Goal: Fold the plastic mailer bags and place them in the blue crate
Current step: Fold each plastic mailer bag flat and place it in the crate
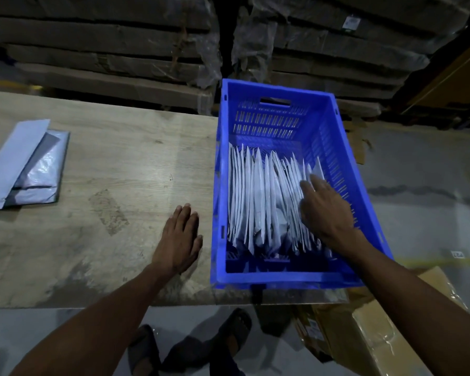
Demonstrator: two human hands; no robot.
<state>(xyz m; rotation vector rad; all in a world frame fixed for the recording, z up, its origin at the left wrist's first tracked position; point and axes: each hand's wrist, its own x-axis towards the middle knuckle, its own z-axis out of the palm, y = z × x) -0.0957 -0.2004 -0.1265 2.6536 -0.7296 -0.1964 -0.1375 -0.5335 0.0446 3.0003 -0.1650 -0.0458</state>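
Right now: slatted blue plastic crate (282, 109) at the desk's (106, 164) right end, overhanging its near edge. Folded white mailers (261, 202) stand on edge inside, glossy, pointed tops, packed in a row. Right hand (327, 210) inside the crate, fingers spread flat on the rightmost mailers, gripping nothing. Left hand (181, 240) flat and empty on worn wood grain beside the crate. Unfolded grey mailers (25, 166) lie flat at the left edge.

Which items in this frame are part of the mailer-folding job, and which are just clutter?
Job: blue crate; folded mailers standing inside it; unfolded mailers on the table; right hand; left hand.

Clutter: cardboard boxes on the floor; wrapped stacks behind.
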